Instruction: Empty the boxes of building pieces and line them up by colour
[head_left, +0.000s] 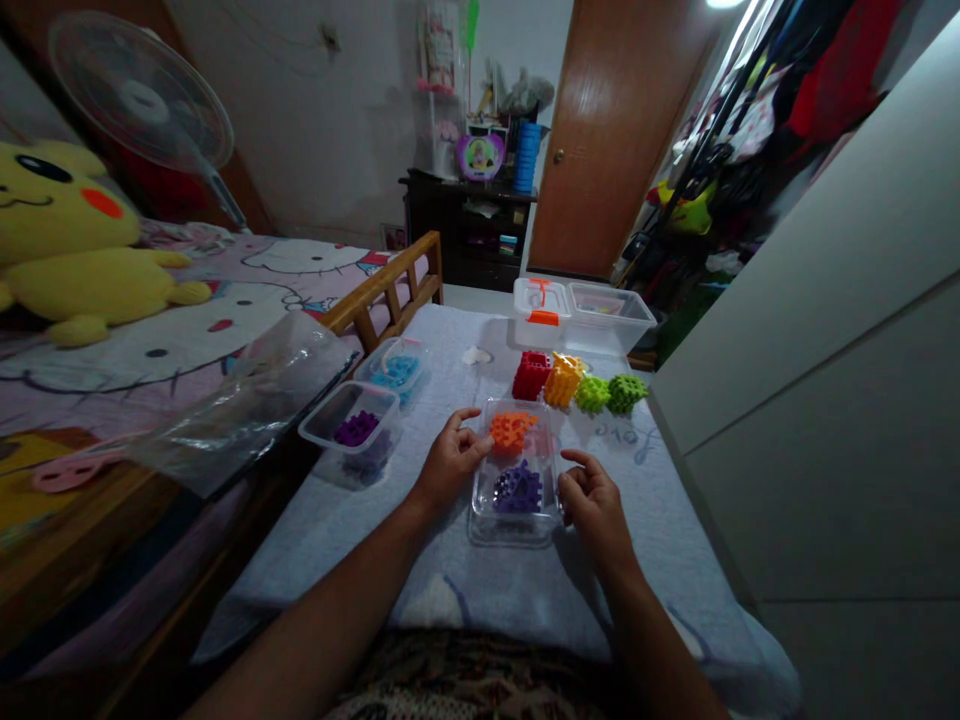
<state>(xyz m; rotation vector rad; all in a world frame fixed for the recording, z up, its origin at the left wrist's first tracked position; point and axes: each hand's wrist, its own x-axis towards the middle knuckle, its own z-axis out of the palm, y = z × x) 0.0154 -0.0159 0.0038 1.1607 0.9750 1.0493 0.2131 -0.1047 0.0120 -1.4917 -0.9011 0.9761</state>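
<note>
A clear plastic container (pixel 477 500) stands near the middle of the cloth-covered table, with orange pieces (pixel 511 432) in its far half and dark purple pieces (pixel 519 488) in its near half. My left hand (pixel 452 460) holds its left side, thumb over the rim beside the orange pieces and index finger stretched out. On the opposite side, my right hand (pixel 591 498) grips the edge, its index finger bent above the rim. Just beyond the container stand red (pixel 532 375), yellow (pixel 564 380), lime (pixel 592 394) and green (pixel 626 393) blocks in a row.
To the left on the table (pixel 420 590) are a tub of purple pieces (pixel 357 428) and a tub of blue pieces (pixel 396 371). Clear boxes (pixel 611 318), one with orange latches, stand at the far edge. A wooden bed rail (pixel 382 290) borders the left side.
</note>
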